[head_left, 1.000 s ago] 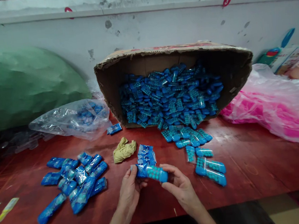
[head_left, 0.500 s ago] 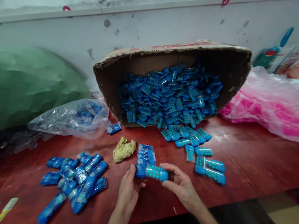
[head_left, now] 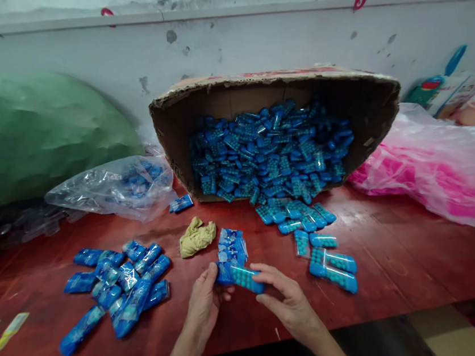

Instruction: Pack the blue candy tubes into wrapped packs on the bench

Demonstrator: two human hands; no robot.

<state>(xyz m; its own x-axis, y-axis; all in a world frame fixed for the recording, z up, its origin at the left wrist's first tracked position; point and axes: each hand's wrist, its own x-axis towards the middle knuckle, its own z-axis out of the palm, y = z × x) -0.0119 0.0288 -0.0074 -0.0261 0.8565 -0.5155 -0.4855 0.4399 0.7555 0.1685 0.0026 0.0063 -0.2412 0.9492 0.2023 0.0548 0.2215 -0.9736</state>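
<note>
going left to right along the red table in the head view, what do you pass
yellow paper scrap → pile of bagged blue packets → crumpled yellow cloth → left hand → blue capsule packet held in both hands → right hand → loose blue capsules → pink plastic bag

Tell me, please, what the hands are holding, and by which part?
A blue capsule partly in a blue sleeve: the left hand grips the sleeved end, the right hand the bare end.

Packing workshop, tipped carton (head_left: 270,85) of blue packets (head_left: 269,151)
</note>
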